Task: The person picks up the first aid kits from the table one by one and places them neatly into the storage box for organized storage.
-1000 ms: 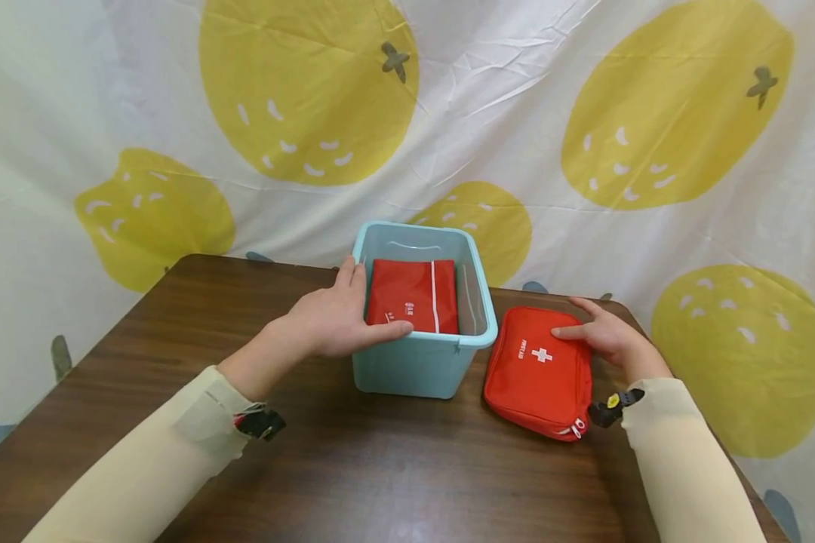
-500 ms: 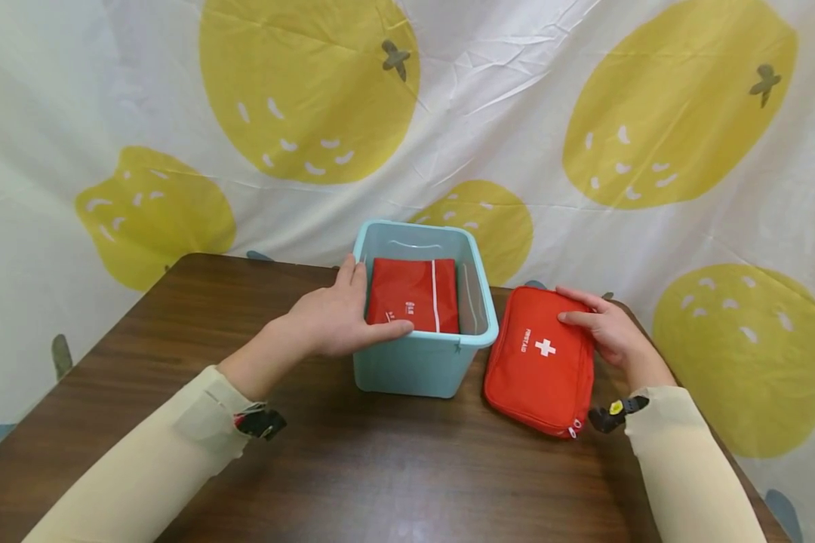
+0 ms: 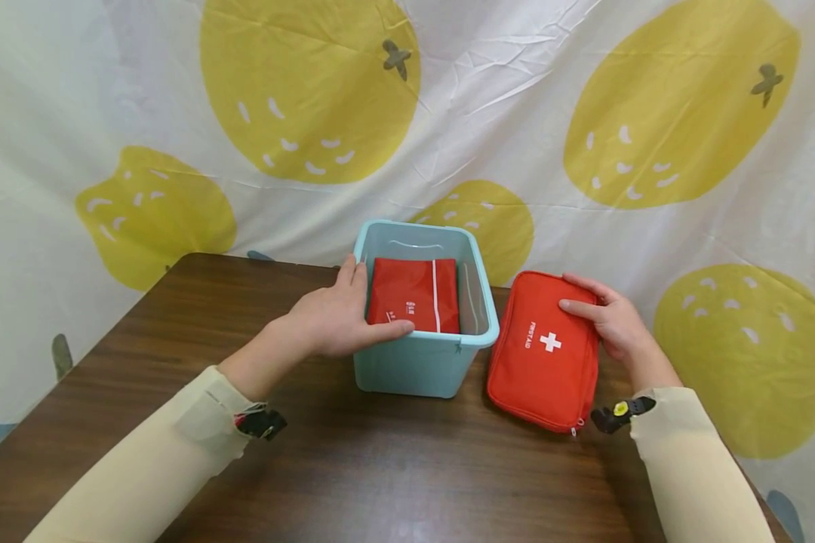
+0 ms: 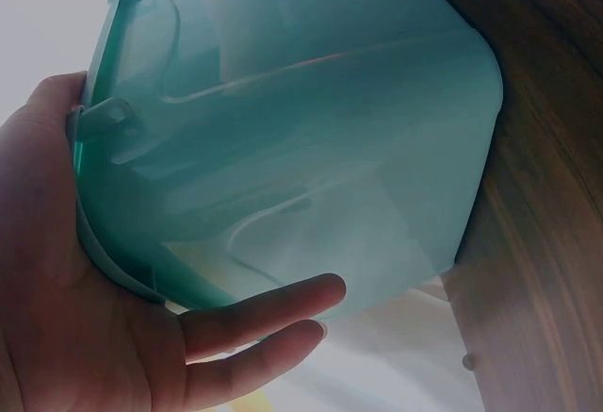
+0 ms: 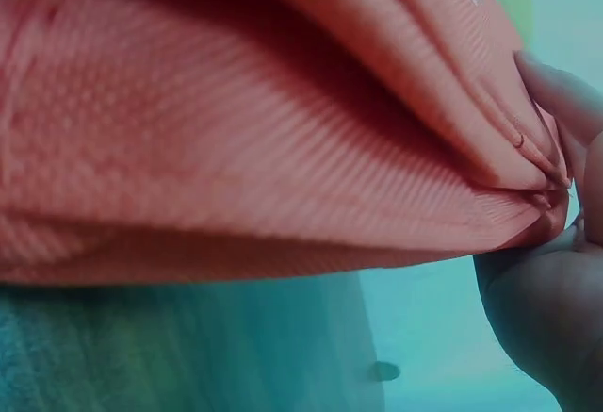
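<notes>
My right hand (image 3: pixel 618 320) grips a red first-aid bag (image 3: pixel 539 377) by its far right corner. The thumb lies on top of the bag and the other fingers are mostly hidden. The bag's far end is raised, while its near end appears to be down by the table. Fabric folds of the bag (image 5: pixel 236 129) fill much of the right wrist view. Against the near left corner of a light blue plastic bin (image 3: pixel 407 369), my left hand (image 3: pixel 329 320) rests with straight, spread fingers. Its thumb lies over the front rim. Inside the bin is a red pouch (image 3: pixel 410 290) with a white stripe.
A dark brown wooden table (image 3: pixel 380 467) carries everything. Close behind it hangs a white cloth (image 3: pixel 475 113) with yellow lemon prints. The bin stands just left of the first-aid bag, near the table's back edge.
My right hand has taken hold of the first-aid bag's far corner and tilted that end upward. The left hand, bin and pouch have stayed in place.
</notes>
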`<state>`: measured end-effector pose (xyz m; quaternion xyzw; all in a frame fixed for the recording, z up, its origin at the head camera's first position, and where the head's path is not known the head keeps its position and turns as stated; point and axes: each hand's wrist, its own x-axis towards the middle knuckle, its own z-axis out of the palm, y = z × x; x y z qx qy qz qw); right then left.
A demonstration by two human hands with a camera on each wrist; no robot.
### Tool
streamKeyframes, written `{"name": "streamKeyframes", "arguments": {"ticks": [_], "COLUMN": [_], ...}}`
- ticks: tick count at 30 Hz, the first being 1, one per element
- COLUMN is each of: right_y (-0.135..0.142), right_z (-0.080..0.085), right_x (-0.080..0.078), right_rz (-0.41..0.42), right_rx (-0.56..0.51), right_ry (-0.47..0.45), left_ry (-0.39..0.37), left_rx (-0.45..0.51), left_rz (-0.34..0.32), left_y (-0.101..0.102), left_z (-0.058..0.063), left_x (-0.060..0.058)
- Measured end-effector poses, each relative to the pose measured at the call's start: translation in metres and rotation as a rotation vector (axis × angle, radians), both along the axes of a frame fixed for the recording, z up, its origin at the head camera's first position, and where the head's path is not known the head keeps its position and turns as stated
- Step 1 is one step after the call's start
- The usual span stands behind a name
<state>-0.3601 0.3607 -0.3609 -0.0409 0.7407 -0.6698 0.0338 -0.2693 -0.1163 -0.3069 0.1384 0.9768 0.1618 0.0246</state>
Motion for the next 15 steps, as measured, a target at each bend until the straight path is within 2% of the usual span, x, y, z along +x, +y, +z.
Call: {"name": "streamKeyframes", "arguments": {"ticks": [15], "right_y": [-0.009], "right_z": [0.026], "right_x": [0.013], "right_rz": [-0.014], "right_rx": [0.012], "right_ry": [0.076], "left_ry": [0.002], "left_rx": [0.006], "left_rz": [0.000], "left_y": [0.000], "left_z": [0.000], "left_x": [0.001]}}
